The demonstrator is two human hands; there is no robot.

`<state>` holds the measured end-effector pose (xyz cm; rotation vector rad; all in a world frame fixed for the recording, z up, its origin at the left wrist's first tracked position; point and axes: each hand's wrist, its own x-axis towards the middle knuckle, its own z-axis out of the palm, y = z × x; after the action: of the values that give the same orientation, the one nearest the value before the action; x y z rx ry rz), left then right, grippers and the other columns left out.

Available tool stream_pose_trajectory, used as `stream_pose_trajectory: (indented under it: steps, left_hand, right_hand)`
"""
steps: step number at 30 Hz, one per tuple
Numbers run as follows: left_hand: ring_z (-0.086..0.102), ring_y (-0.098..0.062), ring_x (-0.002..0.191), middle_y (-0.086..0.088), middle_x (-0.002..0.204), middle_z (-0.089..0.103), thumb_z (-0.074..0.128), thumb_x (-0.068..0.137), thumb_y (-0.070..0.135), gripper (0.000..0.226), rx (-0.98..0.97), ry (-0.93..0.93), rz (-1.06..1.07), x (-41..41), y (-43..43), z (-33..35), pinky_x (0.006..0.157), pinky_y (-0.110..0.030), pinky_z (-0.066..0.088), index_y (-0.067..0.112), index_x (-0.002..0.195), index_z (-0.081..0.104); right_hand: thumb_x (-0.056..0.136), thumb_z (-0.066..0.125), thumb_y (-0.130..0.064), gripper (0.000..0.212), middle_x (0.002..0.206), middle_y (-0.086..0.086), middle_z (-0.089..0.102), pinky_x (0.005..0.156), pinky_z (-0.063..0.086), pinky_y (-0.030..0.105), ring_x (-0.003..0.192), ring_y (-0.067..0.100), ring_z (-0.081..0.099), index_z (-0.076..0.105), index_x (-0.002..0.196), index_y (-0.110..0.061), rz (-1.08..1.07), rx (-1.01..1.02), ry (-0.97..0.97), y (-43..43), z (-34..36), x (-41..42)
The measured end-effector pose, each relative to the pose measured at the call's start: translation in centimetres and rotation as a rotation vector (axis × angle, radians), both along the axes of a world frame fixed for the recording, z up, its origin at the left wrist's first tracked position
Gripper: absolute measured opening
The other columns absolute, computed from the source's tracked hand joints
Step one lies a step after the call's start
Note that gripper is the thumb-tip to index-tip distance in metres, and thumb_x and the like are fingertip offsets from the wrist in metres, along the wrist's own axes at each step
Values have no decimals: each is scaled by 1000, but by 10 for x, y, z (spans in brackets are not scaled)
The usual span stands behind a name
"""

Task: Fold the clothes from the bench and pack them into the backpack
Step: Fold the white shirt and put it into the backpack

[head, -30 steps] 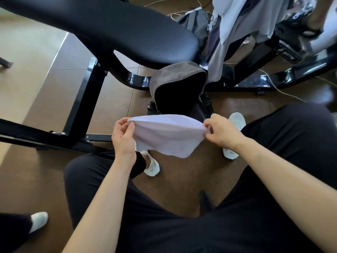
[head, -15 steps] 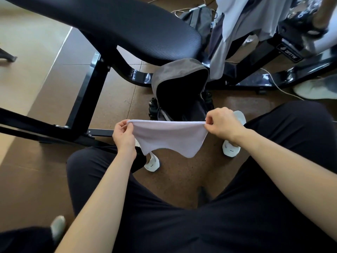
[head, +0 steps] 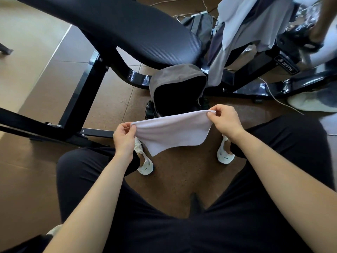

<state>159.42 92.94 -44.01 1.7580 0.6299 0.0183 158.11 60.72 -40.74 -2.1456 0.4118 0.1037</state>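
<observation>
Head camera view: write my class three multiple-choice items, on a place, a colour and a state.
1. Where is the open grey fabric backpack? A on a lap; B on the brown floor; C on a shelf.
2. What colour is the small soft cloth? A red; B pale white; C green.
3. How is the cloth held? A draped over a knee; B lying loose; C pinched by the left hand and right hand.
Answers: 1 B, it stands on the floor; 2 B, whitish all over; 3 C, each hand pinches a top corner.

Both hands' fingers [head: 131, 129] pinching white cloth [head: 171, 133] (stretched), open backpack [head: 177, 88] beyond
</observation>
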Motion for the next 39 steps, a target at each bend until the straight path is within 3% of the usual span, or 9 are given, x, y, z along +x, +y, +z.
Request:
stream_pose_trajectory:
  steps: [4,6,10,15,20,27,30,35,39]
  left_hand:
    - [64,-20,94,-5,99,67,64,99,14,3,-76,79,-63,0,-5,2,86,-38,59,16,101,66]
    - [65,-20,87,-7,96,69,65,98,13,3,-142,83,-76,-1,-9,6,82,-37,60,15,98,66]
    - [68,-18,77,-7,87,71,70,95,13,3,-224,97,-202,-9,-23,17,74,-33,61,11,94,68]
    - [68,-17,75,-6,80,73,75,90,9,5,-251,106,-427,-23,-48,21,74,-28,57,7,90,70]
    - [75,-24,84,-14,90,77,78,88,12,15,-194,81,-580,-32,-65,22,78,-32,61,1,97,72]
    - [76,-30,89,-14,91,78,79,88,17,10,-159,12,-574,-35,-69,24,86,-50,62,8,93,75]
    - [77,-29,87,-14,91,78,78,89,16,9,-168,-17,-561,-36,-71,27,82,-45,63,9,93,74]
    - [77,-23,79,-12,86,78,79,87,14,11,-171,-54,-494,-37,-71,30,70,-29,61,6,92,73]
    - [77,-27,84,-13,89,78,80,87,14,11,-198,-67,-510,-35,-71,30,77,-36,63,6,93,75]
  right_hand:
    - [90,69,-25,11,81,0,72,78,58,42,83,21,68,76,90,-16,-131,23,-43,-1,-4,1]
    - [87,71,-26,11,79,1,73,73,61,45,79,26,70,75,85,-16,-204,104,-59,1,-3,1]
    - [92,72,-24,13,85,10,75,60,60,30,78,26,72,75,89,-12,-187,284,-24,15,-5,-8]
    - [93,72,-19,10,88,6,76,67,57,25,77,9,70,77,95,-10,-4,417,0,34,-7,-17]
    - [96,70,-20,14,93,5,76,75,61,30,90,19,72,78,104,-12,191,387,-47,53,-9,-25]
    - [92,71,-9,28,103,-5,72,80,58,19,98,7,69,72,119,-12,341,338,-54,61,-6,-26]
    - [92,72,-13,29,106,-1,70,83,60,22,99,10,68,72,121,-12,370,267,-99,61,-9,-26]
    - [93,71,-10,24,100,-2,68,75,52,10,92,6,65,75,117,-7,336,155,-231,59,-12,-23]
    - [93,70,-13,24,101,-2,68,75,54,14,93,7,65,75,116,-8,380,172,-213,59,-11,-22]
